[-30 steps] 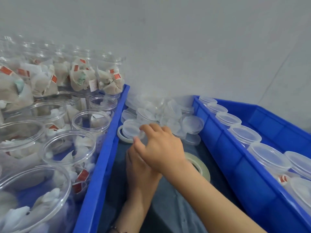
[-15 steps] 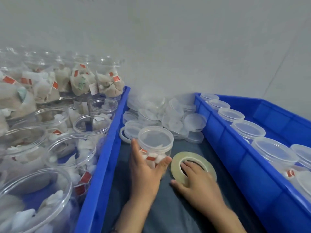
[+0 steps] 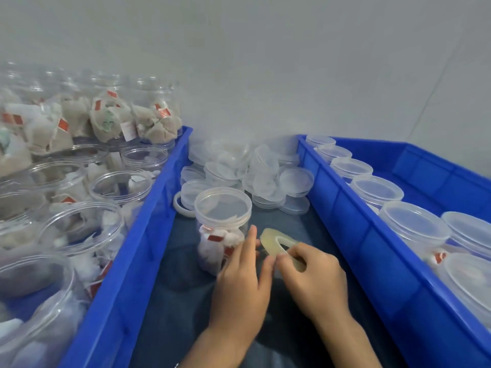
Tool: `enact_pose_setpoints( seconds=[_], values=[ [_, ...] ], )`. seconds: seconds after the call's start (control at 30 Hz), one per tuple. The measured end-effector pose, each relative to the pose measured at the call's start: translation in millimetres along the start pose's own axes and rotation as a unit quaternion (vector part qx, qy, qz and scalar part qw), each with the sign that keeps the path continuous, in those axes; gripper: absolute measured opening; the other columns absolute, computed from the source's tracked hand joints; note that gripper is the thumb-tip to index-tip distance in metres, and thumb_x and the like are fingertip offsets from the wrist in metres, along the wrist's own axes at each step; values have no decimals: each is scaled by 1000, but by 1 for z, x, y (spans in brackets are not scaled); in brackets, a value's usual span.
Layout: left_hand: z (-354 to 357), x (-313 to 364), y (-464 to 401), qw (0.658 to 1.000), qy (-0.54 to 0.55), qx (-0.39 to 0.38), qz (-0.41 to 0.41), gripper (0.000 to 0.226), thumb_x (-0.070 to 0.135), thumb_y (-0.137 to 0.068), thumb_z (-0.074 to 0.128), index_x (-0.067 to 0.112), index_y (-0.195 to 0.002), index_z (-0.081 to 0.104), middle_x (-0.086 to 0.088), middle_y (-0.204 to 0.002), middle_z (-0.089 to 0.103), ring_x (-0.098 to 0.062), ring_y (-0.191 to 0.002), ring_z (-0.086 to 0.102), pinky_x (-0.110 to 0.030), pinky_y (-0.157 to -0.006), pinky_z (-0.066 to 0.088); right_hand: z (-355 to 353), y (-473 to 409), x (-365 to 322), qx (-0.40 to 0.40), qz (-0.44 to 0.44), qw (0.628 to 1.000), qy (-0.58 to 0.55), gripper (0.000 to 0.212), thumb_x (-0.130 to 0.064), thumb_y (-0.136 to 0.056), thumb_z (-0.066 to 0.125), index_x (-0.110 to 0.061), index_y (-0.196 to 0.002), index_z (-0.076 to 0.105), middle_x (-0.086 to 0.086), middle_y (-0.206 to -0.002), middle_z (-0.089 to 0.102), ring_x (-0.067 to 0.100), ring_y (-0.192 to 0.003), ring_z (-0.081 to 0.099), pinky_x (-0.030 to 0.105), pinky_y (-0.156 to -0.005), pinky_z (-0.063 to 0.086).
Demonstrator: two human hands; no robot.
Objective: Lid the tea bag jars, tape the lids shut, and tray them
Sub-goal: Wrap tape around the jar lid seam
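The right hand (image 3: pixel 316 277) is curled round the tape roll (image 3: pixel 281 247), thumb and fingers pinching the near part of the ring, which stands tilted on edge above the counter (image 3: pixel 180 282). The wrist is bent inward, and the forearm runs back toward the lower right corner of the view.

The left hand (image 3: pixel 243 285) lies just beside it, fingers mostly straight and pointing away from the body. Its forefinger reaches up alongside the lidded jar (image 3: pixel 221 227), and its thumb tip meets the right hand's fingertips at the roll; it may be pinching the loose tape end there, but the view is too blurred to tell. The left forearm comes up from the bottom edge, nearly parallel with the right one.

The lidded jar stands upright just ahead and to the left of both hands, its clear wall showing tea bags with red tags, its translucent lid seated on top. Beyond the jar, farther from the hands, lies a heap of loose lids (image 3: pixel 255 171) against the grey wall.

To the left of the left hand a blue bin (image 3: pixel 138 251) holds open jars (image 3: pixel 82 229) of tea bags, some stacked two high at the far end. To the right of the right hand a blue tray (image 3: pixel 372 248) holds a row of capped jars (image 3: pixel 414 227).
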State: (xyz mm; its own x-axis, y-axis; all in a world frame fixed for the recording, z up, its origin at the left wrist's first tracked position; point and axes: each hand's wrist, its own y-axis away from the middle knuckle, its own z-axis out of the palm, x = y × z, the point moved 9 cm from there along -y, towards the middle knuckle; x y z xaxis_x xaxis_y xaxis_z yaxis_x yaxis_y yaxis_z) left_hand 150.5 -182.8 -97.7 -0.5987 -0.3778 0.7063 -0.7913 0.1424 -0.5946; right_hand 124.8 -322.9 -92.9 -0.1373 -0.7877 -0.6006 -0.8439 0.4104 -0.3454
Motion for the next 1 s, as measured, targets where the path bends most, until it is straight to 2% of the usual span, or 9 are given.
enact_pose_setpoints(
  seconds=[0.07,0.13,0.27,0.4,0.53,0.63,0.8,0.9,1.0],
  values=[
    [3,-9,-1,1000,18,0,-18,38,14,-88,63,12,-126,58,-2,-112,65,-16,-100,64,-33,-90,48,-1,0,1,4,1,1000,2,38,-54,-69,43,-20,-67,59,-7,-63,61,13,-66,56,29,-57,38],
    [-1,-9,-3,1000,17,19,-14,22,8,-83,68,9,-105,69,1,-98,69,-15,-87,66,-31,-81,49,-2,0,1,7,-2,1000,2,41,-56,-68,41,-19,-67,59,-7,-63,60,13,-66,56,30,-59,40],
    [-8,-8,-5,999,17,43,-9,11,1,-75,75,10,-81,70,11,-77,64,-5,-68,58,-22,-65,47,-1,0,0,9,-9,1000,0,41,-58,-68,40,-22,-66,59,-7,-63,59,12,-66,55,30,-60,42],
    [-19,4,-8,995,-52,67,54,8,13,-80,66,9,-74,65,2,-70,64,-9,-65,52,-25,-58,44,0,-2,-2,-13,-32,999,12,44,-65,-71,40,-25,-71,58,-11,-68,59,8,-69,55,28,-62,43],
    [-39,17,-14,986,-73,108,102,20,22,-81,48,7,-72,58,0,-67,57,-12,-64,46,-21,-53,39,8,-2,2,-126,-49,991,6,60,-88,-58,37,-38,-87,54,-19,-67,61,-3,-71,55,21,-65,41],
    [-54,15,-17,981,-82,144,100,20,21,-82,47,5,-74,57,-1,-67,55,-14,-60,46,-22,-51,39,5,0,2,-145,-69,986,-34,61,-82,-62,30,-28,-72,56,-8,-56,58,5,-56,53,32,-65,44],
    [-65,19,-18,967,-140,182,111,25,21,-85,48,2,-74,58,-5,-65,56,-21,-43,51,-24,-33,40,-11,-3,3,-53,-70,988,-125,57,-73,-67,44,-17,-60,55,5,-53,52,13,-49,47,38,-52,39],
    [-69,16,-18,965,-148,196,89,25,23,-85,47,4,-74,58,-4,-65,57,-21,-43,53,-23,-35,41,-26,-2,-6,64,-90,994,-20,60,-77,-68,47,-19,-54,56,-1,-46,51,13,-47,48,32,-49,38],
    [-69,8,-19,969,-137,201,46,25,26,-84,45,6,-75,57,-3,-66,57,-20,-46,55,-23,-39,41,-34,3,-21,161,-136,975,67,60,-70,-73,50,-15,-52,58,-2,-44,50,20,-44,48,30,-42,38]
  ],
)
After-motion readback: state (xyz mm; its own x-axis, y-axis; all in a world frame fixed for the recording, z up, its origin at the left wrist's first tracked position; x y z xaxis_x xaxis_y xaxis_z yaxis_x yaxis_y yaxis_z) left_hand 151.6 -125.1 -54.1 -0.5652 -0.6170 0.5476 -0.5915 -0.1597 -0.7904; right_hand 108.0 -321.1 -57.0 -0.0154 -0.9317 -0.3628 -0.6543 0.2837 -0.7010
